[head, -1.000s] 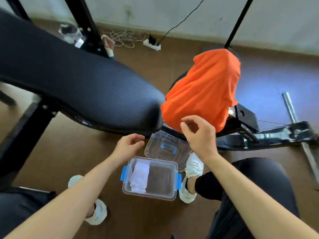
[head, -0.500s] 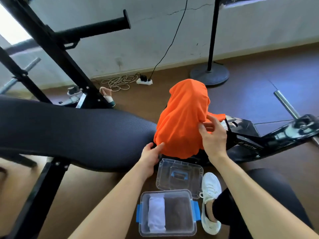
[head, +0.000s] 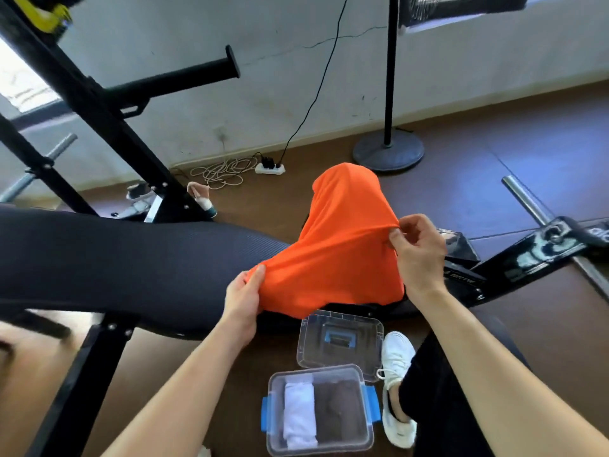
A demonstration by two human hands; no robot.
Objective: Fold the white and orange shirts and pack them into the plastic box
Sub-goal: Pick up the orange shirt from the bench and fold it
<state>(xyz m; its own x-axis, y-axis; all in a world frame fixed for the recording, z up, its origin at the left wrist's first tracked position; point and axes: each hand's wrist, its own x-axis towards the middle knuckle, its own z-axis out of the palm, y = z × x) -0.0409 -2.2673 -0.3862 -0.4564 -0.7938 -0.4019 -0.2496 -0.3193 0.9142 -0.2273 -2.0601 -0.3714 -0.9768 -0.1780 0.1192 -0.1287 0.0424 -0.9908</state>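
- Left hand (head: 243, 300) and right hand (head: 418, 250) each pinch an edge of the orange shirt (head: 339, 249), draped over the bench (head: 115, 255) end.
- White shirt (head: 299, 415) lies folded against the left wall of the plastic box (head: 369, 433).
- Risk: the fabric may snag on the bench frame when lifted.

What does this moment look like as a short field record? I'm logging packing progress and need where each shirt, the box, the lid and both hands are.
orange shirt: draped over the end of the black padded bench, unfolded
white shirt: folded, in the left side of the box
plastic box: open, on the floor, right side unfilled
lid: off, lying on the floor just beyond the box
left hand: pinching the shirt's lower left edge
right hand: pinching the shirt's right edge
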